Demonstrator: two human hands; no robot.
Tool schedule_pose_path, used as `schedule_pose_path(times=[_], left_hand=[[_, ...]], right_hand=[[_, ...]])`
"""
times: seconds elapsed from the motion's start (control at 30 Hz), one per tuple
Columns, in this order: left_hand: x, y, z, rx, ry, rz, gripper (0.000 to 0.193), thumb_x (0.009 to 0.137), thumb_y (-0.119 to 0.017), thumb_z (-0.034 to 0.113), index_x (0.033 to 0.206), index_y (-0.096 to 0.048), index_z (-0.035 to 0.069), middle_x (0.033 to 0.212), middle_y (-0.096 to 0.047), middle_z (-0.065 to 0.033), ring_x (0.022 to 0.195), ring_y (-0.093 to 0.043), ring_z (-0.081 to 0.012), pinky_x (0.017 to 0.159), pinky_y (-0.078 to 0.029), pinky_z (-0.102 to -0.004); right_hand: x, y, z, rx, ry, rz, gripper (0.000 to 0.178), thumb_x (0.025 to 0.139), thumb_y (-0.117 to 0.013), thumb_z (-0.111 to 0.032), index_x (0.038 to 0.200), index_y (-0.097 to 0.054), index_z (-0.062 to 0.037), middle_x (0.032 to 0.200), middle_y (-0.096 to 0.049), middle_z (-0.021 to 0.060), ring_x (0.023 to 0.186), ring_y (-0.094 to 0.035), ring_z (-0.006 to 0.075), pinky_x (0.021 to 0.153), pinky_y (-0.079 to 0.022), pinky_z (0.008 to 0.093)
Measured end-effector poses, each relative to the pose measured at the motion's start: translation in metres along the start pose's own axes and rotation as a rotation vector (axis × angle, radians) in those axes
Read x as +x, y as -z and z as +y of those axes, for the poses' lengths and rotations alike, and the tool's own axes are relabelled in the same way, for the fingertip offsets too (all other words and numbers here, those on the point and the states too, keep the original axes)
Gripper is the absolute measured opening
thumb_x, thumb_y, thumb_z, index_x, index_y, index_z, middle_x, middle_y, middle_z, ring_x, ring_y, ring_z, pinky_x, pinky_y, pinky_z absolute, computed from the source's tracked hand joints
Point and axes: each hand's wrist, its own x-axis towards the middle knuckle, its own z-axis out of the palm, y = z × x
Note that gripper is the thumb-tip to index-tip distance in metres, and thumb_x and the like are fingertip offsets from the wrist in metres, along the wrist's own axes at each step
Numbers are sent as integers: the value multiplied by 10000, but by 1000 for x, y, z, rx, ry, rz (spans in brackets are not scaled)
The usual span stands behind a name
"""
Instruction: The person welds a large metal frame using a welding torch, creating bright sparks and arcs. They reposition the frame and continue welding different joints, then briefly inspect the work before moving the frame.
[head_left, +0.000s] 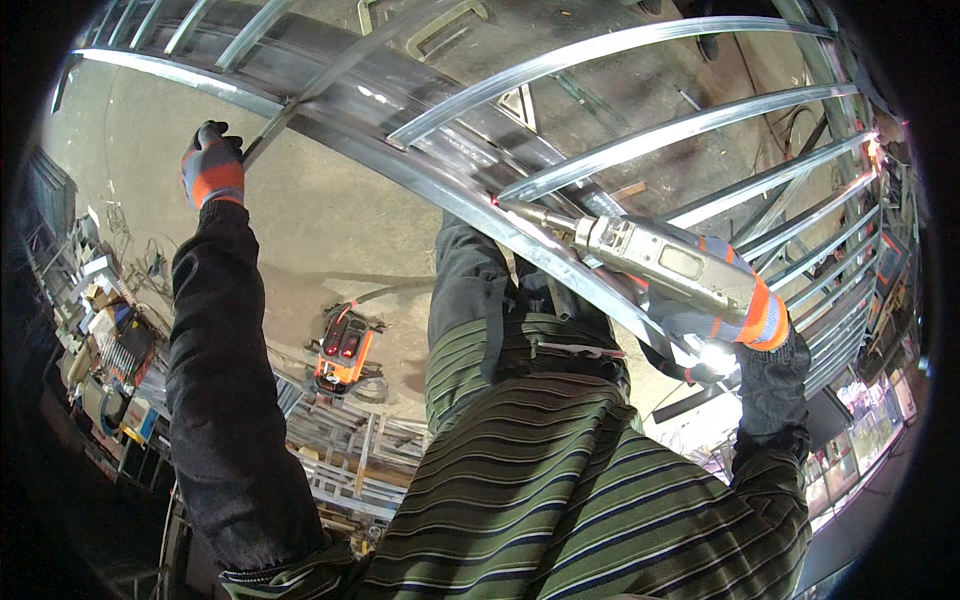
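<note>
My right hand (730, 290), in a grey and orange glove, is wrapped round a silver-grey handheld welding gun (660, 258). The gun's narrow nozzle points left, its tip at the long metal rail (570, 265) of a frame, where a small red spot shows. To the left, my gloved left hand (213, 170) has its fingers curled at the lower end of a flat metal bar (330, 80), which slants up across the rail. Part of the grip is hidden.
Shiny metal slats (620, 55) run off the rail to the right. An orange machine (342, 345) with red displays stands on the floor at the left of my legs. Metal stock and clutter (110, 330) lie at far left. Sparks (872, 150) glow at far right.
</note>
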Motion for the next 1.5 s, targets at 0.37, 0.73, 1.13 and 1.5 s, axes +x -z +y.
schedule_pose_path(times=[0.37, 0.73, 1.13, 1.5], left_hand=[[-2, 0, 6, 38, 1, -4, 386, 996, -521, 330, 1095, -737, 25, 839, -748, -171, 726, -691, -237, 704, -551, -347], [5, 1, -2, -41, 16, -31, 352, 992, -538, 297, 1088, -735, 22, 874, -754, -192, 744, -708, -255, 721, -561, -363], [7, 2, -1, -28, 37, -26, 344, 991, -525, 312, 1045, -760, 68, 831, -762, -118, 677, -684, -188, 652, -544, -337], [10, 3, -3, -28, 14, -43, 353, 1001, -518, 315, 1067, -750, 58, 844, -755, -131, 707, -692, -200, 676, -546, -339]], right_hand=[[-12, 3, 11, -107, 119, 35, 642, 854, -834, -163, 1416, -572, 2, 1359, -634, 183, 1186, -643, 303, 979, -510, 392], [-8, 2, 1, -8, -117, 9, 621, 857, -823, -136, 1410, -580, 3, 1318, -657, 165, 1100, -655, 239, 931, -521, 370], [-11, 3, 3, -19, -26, 22, 601, 879, -809, -187, 1406, -582, -9, 1346, -641, 172, 1128, -662, 280, 947, -526, 381], [-14, 10, 24, -211, 223, 5, 606, 878, -813, -222, 1396, -585, -4, 1278, -659, 165, 1077, -675, 297, 912, -542, 389]])
